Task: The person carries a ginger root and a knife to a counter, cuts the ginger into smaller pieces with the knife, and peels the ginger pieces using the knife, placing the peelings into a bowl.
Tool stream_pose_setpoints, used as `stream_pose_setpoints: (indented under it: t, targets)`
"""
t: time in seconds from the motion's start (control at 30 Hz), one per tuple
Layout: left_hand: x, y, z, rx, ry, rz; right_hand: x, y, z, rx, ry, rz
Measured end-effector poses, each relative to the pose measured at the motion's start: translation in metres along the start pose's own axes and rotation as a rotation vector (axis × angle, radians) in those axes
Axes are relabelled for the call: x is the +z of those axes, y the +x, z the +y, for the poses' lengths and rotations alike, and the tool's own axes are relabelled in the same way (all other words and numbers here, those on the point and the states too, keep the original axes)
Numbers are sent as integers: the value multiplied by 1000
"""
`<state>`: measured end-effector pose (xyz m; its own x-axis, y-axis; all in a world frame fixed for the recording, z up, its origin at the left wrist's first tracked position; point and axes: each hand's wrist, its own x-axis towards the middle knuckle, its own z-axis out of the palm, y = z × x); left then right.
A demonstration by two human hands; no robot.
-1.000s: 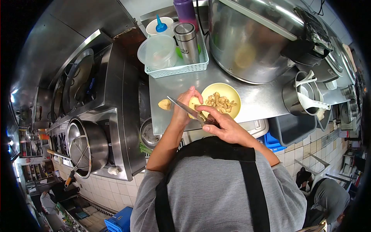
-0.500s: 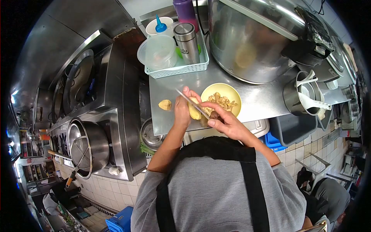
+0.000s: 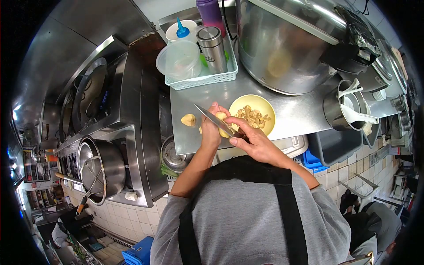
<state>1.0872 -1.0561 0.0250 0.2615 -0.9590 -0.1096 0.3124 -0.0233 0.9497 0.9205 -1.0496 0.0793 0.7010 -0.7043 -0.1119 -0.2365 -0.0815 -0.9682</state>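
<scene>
My left hand [image 3: 210, 125] is wrapped round a pale yellow peeled root vegetable [image 3: 222, 116], possibly potato or ginger; I cannot tell which. My right hand [image 3: 256, 142] grips a knife [image 3: 214, 117], its handle mostly hidden by the fingers. The blade slants across the vegetable, tip pointing up and left past my left palm. Just beyond both hands, a yellow bowl [image 3: 267, 107] holds several small tan-yellow chunks [image 3: 252, 117]. Another pale peeled piece [image 3: 188, 119] lies on the steel counter, left of my left hand. Part of one more yellow piece shows by my left wrist.
On the steel counter [image 3: 300, 115] stand a basket [image 3: 203, 81] with a steel flask [image 3: 212, 49] and plastic tubs, a large steel cooker [image 3: 282, 57], and a pot with white scoops [image 3: 332, 108]. A stove with a pot [image 3: 117, 161] is at left. Another person [image 3: 382, 221] sits lower right.
The knife has turned so more of its blade face shows, and its tip has shifted left and slightly down. My left hand has tilted the vegetable and moved slightly right.
</scene>
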Motion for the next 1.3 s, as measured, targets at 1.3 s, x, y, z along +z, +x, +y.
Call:
stream_pose_setpoints:
  t: [1.3]
  targets:
    - [11,6,-8,-202,-640,-74,-5,-13,-7,-148,-276,82]
